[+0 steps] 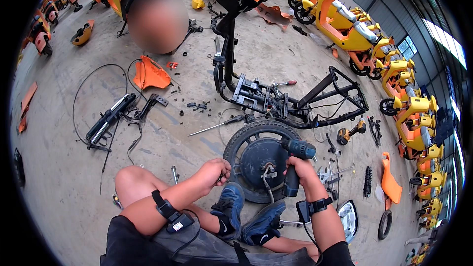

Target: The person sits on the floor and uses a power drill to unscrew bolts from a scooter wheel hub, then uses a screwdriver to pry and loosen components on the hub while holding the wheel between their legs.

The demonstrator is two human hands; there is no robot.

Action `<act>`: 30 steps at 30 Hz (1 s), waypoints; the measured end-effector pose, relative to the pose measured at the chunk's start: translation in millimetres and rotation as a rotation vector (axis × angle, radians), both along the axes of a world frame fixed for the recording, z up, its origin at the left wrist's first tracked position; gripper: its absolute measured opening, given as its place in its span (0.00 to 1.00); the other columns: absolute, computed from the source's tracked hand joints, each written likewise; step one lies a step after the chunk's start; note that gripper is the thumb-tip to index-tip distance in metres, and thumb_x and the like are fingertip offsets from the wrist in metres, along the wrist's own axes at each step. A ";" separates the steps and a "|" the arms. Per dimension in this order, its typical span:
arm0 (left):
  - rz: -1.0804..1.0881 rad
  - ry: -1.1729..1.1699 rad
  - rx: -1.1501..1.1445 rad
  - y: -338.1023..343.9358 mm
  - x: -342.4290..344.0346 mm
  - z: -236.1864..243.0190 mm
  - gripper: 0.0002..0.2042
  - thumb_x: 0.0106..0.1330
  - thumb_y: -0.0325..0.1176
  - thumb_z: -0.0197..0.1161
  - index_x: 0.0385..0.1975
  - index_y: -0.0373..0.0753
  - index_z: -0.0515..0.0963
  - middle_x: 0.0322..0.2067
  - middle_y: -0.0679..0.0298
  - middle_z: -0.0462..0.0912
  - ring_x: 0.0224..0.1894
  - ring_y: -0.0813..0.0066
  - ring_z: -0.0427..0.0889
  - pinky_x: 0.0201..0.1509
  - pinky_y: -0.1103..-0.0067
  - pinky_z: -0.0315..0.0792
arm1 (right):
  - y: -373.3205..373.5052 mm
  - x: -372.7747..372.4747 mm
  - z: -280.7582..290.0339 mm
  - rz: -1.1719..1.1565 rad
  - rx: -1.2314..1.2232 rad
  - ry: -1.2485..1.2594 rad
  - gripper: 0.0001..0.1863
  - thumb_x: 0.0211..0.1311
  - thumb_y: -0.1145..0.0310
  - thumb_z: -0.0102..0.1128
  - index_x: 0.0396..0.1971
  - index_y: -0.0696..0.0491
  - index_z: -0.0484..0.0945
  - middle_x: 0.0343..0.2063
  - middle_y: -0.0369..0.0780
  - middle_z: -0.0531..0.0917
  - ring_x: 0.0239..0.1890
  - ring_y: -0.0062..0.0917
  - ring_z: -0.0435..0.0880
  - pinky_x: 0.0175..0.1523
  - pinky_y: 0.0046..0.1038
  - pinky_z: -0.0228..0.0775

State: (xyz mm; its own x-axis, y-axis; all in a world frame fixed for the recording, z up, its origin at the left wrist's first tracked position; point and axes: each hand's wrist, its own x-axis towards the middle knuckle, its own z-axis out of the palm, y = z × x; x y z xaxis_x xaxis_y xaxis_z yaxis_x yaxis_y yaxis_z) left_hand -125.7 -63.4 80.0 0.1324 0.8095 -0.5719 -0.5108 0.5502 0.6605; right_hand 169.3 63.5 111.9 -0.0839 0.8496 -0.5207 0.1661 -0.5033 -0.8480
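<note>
My right hand is wrapped round the grip of a blue and black cordless drill, held over the right side of a wheel. That wheel lies flat on the floor before my feet, with a black tyre and a broad dark hub. A nut and a cable show at the hub's centre. Beside the tyre's left edge, my left hand is closed with curled fingers; whatever it may hold is too small or hidden to name. The drill's nose points left and is apart from the hub's centre.
A bare black scooter frame lies beyond the wheel. A yellow and black drill, a long screwdriver, a shock absorber and loose bolts surround it. Another person, blurred, is at the far left. Yellow scooters line the right.
</note>
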 end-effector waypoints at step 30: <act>-0.071 0.142 0.026 -6.9 7.7 11.8 0.06 0.61 0.27 0.48 0.34 0.37 0.72 0.24 0.66 0.73 0.22 0.79 0.70 0.22 0.82 0.63 | 15.3 -15.6 16.4 0.119 -0.114 -0.136 0.04 0.49 0.74 0.57 0.26 0.56 0.74 0.19 0.39 0.77 0.17 0.30 0.79 0.23 0.32 0.75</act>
State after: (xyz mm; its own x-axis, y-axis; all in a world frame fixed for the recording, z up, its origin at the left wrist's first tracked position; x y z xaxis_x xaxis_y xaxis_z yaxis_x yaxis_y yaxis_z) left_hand -118.0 -70.3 91.8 0.1090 0.8158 -0.5680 -0.3719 0.5634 0.7377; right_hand 153.7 78.8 128.3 -0.1025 0.7731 -0.6260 0.3388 -0.5645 -0.7527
